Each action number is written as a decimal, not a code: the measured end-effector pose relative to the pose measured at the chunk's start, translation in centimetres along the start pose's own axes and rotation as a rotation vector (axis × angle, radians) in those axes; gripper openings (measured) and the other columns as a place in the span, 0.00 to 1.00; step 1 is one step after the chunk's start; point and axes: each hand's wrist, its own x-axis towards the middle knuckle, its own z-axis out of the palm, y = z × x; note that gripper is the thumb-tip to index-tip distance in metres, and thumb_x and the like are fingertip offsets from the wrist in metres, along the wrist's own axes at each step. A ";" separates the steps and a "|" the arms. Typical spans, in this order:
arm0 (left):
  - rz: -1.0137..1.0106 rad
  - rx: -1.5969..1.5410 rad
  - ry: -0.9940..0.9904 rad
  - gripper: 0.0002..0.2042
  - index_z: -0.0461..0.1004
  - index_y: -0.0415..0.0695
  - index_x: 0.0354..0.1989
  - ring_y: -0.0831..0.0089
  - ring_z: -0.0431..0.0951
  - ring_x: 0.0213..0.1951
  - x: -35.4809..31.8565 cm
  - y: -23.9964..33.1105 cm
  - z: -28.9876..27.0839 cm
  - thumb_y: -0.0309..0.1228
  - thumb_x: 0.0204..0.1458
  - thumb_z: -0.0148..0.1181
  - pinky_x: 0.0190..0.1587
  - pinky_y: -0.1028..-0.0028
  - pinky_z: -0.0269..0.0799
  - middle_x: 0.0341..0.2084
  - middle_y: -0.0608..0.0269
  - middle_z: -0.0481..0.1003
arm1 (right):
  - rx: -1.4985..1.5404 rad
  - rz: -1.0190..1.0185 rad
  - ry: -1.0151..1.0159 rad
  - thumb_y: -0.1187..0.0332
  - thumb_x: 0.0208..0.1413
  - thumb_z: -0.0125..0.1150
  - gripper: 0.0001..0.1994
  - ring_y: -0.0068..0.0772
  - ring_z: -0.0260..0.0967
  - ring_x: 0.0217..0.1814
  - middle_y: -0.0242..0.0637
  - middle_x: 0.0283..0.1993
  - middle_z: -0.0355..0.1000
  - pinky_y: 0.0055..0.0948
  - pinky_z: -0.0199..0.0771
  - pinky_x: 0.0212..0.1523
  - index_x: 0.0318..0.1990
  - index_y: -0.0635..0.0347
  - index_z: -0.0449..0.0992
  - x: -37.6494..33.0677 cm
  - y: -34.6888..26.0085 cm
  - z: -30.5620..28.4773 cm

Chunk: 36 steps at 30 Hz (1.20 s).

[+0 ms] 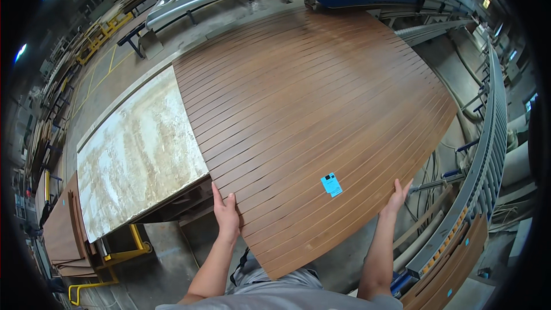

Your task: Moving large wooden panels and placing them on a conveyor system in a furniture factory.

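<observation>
Two hands, the left hand [227,213] and right hand [396,197], each grip closed on a near edge of the brown slatted panel [310,120], seem mid-shift over the desk [135,149]; next likely needs an even, level push.

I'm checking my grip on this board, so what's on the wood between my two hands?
In the head view, between the left hand and right hand lies grooved brown panel, bare except for one small blue sticker.
</observation>
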 end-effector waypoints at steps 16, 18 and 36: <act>-0.105 0.225 -0.001 0.33 0.45 0.42 0.69 0.61 0.55 0.65 1.6 1.9 11.3 0.25 0.56 0.52 0.64 0.67 0.52 0.66 0.47 0.52 | -0.041 0.031 -0.018 0.81 0.55 0.47 0.39 0.46 0.49 0.69 0.44 0.72 0.40 0.40 0.57 0.65 0.72 0.47 0.38 -2.2 -0.3 0.9; 0.227 1.199 -0.039 0.36 0.48 0.38 0.67 0.52 0.50 0.67 2.9 4.7 12.8 0.33 0.52 0.59 0.66 0.58 0.48 0.66 0.44 0.51 | -0.045 0.040 -0.006 0.81 0.55 0.47 0.39 0.46 0.49 0.69 0.44 0.72 0.40 0.40 0.57 0.65 0.72 0.47 0.38 -1.3 -1.4 0.9; 0.558 1.339 -0.157 0.41 0.50 0.34 0.66 0.53 0.43 0.70 21.0 1.5 25.4 0.56 0.54 0.47 0.69 0.55 0.34 0.68 0.46 0.47 | -0.060 0.025 0.022 0.80 0.53 0.47 0.39 0.48 0.54 0.67 0.47 0.71 0.44 0.43 0.60 0.63 0.71 0.47 0.38 12.1 -2.8 -0.8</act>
